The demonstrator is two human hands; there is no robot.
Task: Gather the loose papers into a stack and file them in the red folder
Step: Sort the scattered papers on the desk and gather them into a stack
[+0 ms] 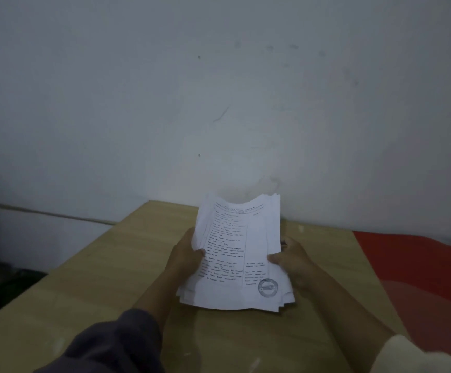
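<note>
A stack of white papers with handwritten lines and a round stamp near its lower right corner is held tilted above the wooden table. My left hand grips the stack's left edge, thumb on top. My right hand grips the right edge, thumb on top as well. The sheets are roughly aligned, with edges slightly staggered at the bottom. The red folder lies at the right side of the table, partly cut off by the frame edge.
A pale wall rises right behind the table. The table's left edge runs diagonally, with a dark floor area beyond it. A dark sleeve covers my left forearm and a light sleeve my right.
</note>
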